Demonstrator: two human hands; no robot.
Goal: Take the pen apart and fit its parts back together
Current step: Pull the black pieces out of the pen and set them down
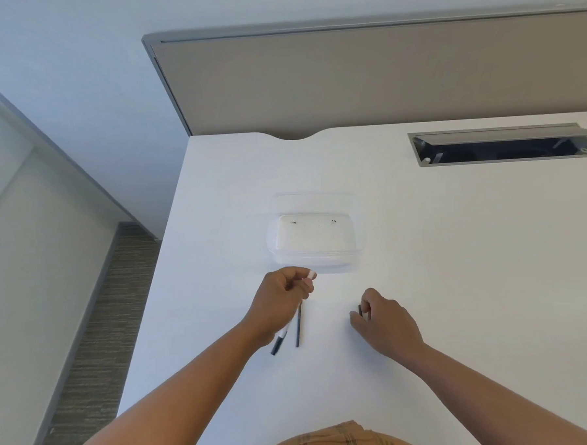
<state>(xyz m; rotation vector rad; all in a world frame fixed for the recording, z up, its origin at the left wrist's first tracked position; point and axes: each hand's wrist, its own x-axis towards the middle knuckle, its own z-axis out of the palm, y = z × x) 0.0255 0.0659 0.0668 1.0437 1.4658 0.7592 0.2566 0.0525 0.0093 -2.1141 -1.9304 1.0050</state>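
Shirt: orange plaid cloth [334,441] at 6 o'clock, cut off by the bottom edge.
Arms: both forearms enter from the lower corners, bare, and meet the desk [456,247] at mid-frame.
Barrel: white tube with a dark tip [278,344], slanting from 7 o'clock up through the left hand [282,301]; its middle is hidden by the palm, and a white end shows past the knuckles.
Refill: thin dark rod [298,327] lying on the desk just right of the barrel, its top end hidden behind the left hand.
Left fingers: curled tight round the barrel, holding it.
Right hand: [385,319] at 4 o'clock of the left, well apart, heel on the desk.
Right fingers: thumb and forefinger pinched narrow on a small dark piece [360,310]; too small to tell which part.
Box: clear plastic tub [360,232] at 12 o'clock, just beyond the left hand; walls barely visible.
Desk: white, smooth.
Cable hatch: grey, lid raised [498,136], at 2 o'clock, cut off at right.
Room: grey-beige partition [379,75] behind the desk; pale wall, striped carpet [97,334] at 9 o'clock.
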